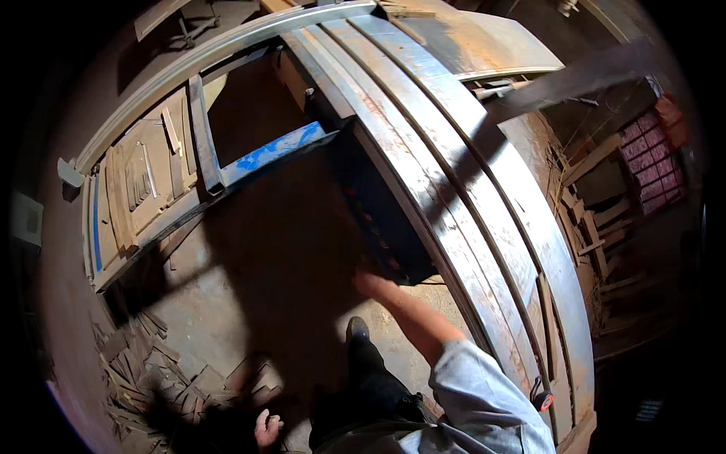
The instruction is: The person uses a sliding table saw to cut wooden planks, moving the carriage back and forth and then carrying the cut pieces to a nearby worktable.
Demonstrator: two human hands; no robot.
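Note:
My right hand (368, 280) reaches down to the lower end of the dark blue side panel (389, 227) of a large metal-topped machine. A row of small coloured controls, perhaps buttons, runs along that panel. Shadow covers the fingers, so their grip cannot be made out. Low in the picture my left hand (268, 429) hangs by my left side, its fingers loosely bent and a little apart, nothing visible in them. The long bright metal table (469, 250), with dark slots along it, lies beside my right arm.
A frame with a blue-painted bar (276, 151) extends left from the machine, bearing wood strips (117, 197). Wood offcuts (144, 363) cover the floor at lower left. A tape measure (543, 401) rests on the table's near end. More scrap wood (594, 234) is piled at right.

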